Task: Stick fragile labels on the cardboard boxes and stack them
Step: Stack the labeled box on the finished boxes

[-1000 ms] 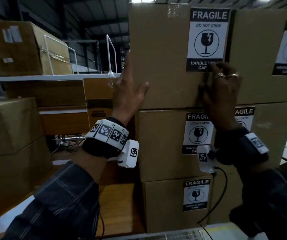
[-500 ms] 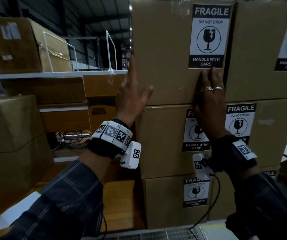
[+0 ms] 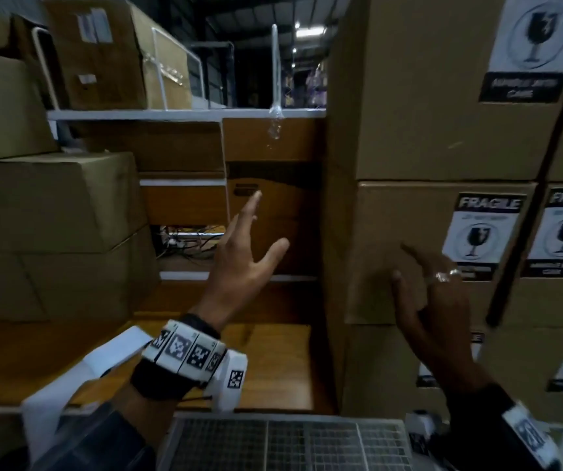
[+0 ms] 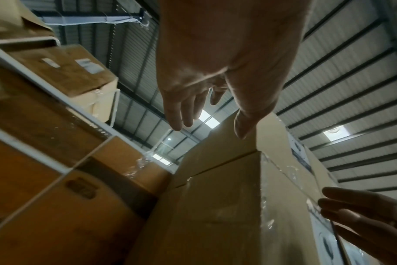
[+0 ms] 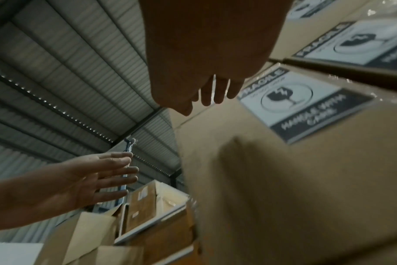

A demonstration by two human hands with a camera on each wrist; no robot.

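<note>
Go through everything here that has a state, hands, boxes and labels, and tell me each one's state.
left hand: open, fingers spread, holding nothing
right hand: open, empty, near the middle box front
top box: stacked, labelled
middle box: stacked, labelled
middle box's fragile label: stuck flat

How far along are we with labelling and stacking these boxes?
Done: the near stack is three boxes high, and the top box, middle box and bottom box each carry a fragile label; the neighbouring stack is labelled too. In hand: nothing; the left hand and right hand are open, neither holding a box or label. Left: the plain boxes at left show no labels from here.
</note>
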